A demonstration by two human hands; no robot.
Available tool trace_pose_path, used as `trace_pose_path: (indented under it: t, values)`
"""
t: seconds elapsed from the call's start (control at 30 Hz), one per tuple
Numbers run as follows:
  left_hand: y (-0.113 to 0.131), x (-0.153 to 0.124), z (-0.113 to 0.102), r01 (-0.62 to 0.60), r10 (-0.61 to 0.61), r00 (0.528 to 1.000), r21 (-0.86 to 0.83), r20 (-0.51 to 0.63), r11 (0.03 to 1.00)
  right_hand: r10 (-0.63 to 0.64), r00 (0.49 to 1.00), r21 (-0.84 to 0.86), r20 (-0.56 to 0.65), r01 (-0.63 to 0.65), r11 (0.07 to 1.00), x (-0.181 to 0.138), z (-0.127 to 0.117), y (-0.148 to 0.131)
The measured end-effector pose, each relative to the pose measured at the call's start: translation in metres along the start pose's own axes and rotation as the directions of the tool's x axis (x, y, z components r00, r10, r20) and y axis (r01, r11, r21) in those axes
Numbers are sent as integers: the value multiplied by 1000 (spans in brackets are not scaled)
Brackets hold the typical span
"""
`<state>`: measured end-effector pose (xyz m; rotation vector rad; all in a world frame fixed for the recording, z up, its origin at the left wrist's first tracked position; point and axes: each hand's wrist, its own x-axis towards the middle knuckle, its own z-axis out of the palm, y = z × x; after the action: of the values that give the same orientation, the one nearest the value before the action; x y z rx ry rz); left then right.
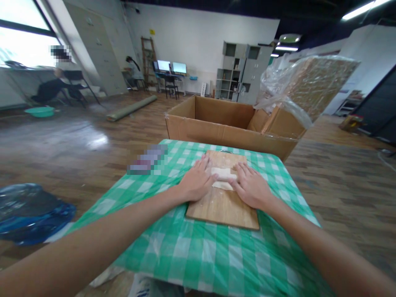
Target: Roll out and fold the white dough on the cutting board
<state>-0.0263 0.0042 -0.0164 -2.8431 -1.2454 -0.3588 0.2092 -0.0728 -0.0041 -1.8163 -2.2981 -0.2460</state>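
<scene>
A flat, pale sheet that looks like dough (223, 186) lies on a wooden cutting board (221, 210). Across the sheet runs a pale cylinder (225, 176), perhaps a rolling pin; both its ends are hidden by my hands. My left hand (199, 179) rests palm down at its left end, fingers stretched toward the board's far edge and thumb pointing inward. At the other end, my right hand (250, 183) lies flat in the same way, fingers out. Both thumbs are close to the cylinder.
Under the board is a table with a green-and-white checked cover (192, 251). A blurred-out flat object (147, 160) lies on its left edge. Just beyond stands a large cardboard box (216, 128) with plastic wrap. A blue plastic bag (34, 214) is on the floor at left. Two people sit farther back.
</scene>
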Motion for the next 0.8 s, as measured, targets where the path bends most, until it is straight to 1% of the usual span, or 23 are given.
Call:
trace_pose_path:
  t: [0.1, 0.2, 0.33, 0.47, 0.63, 0.8]
  values:
    - [8, -14, 1, 4, -4, 1000, -6, -20, 1000, -34, 999, 6, -18, 34, 999, -14, 2, -2]
    - [12, -13, -2, 28, -28, 1000, -12, 10, 1000, -44, 999, 37, -9, 45, 998, -13, 3, 1]
    - [7, 8, -9, 62, -60, 996, -25, 69, 998, -15, 998, 115, 58, 9, 993, 7, 4, 16]
    - [-5, 36, -6, 33, -34, 997, 12, 66, 999, -28, 991, 167, 132, 5, 986, 36, 13, 39]
    - [-17, 65, -2, 69, -70, 993, 13, 96, 997, -9, 988, 138, 151, -12, 990, 66, 29, 63]
    - [-26, 83, 2, 37, -39, 994, 20, 99, 999, -16, 986, 108, 167, -2, 994, 83, 41, 78]
